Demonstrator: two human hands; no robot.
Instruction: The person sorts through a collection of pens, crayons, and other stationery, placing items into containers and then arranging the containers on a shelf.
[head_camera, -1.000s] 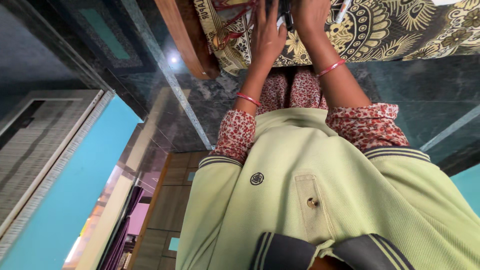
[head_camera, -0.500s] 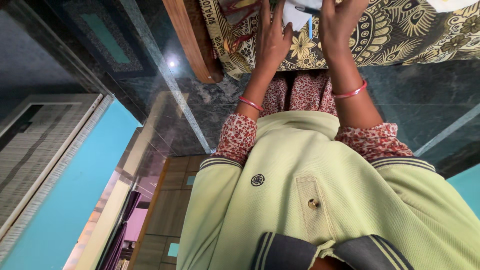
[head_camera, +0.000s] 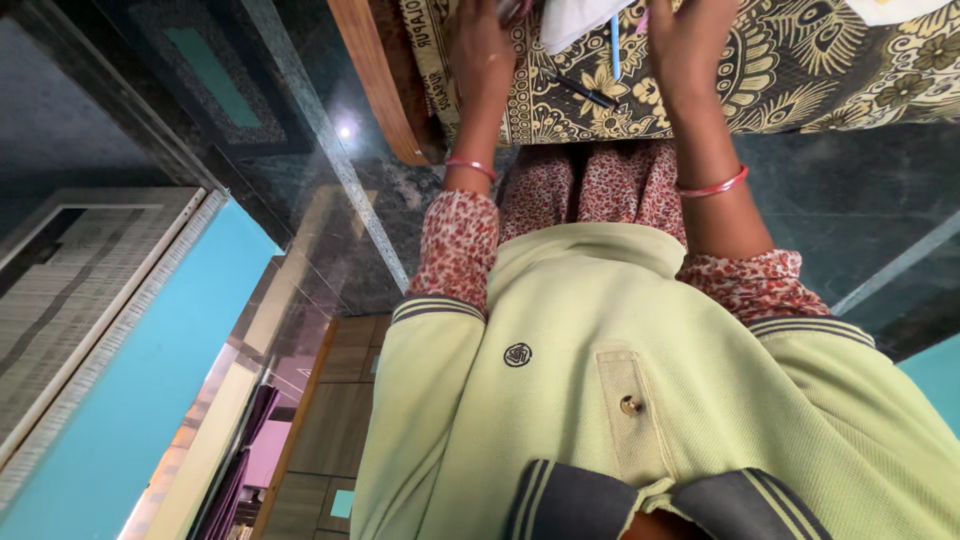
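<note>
My left hand (head_camera: 482, 55) rests on a patterned yellow and black cloth (head_camera: 800, 70) near its left edge; its fingertips run out of the top of the frame. My right hand (head_camera: 690, 45) lies further right on the same cloth, just beside a white paper (head_camera: 575, 20), and its fingers are also cut off at the top. A blue pen (head_camera: 615, 45) sits at the paper's edge between the hands. A black pen (head_camera: 585, 92) lies loose on the cloth below the paper. Both wrists wear red bangles.
A wooden frame edge (head_camera: 375, 80) borders the cloth on the left. Dark polished stone floor (head_camera: 860, 190) lies below the cloth. Another white sheet (head_camera: 890, 8) shows at the top right. A teal wall panel (head_camera: 150, 350) stands to the left.
My left hand has shifted left along the cloth. The black pen that was up by my right hand now lies on the cloth. The white paper sits lower in view.
</note>
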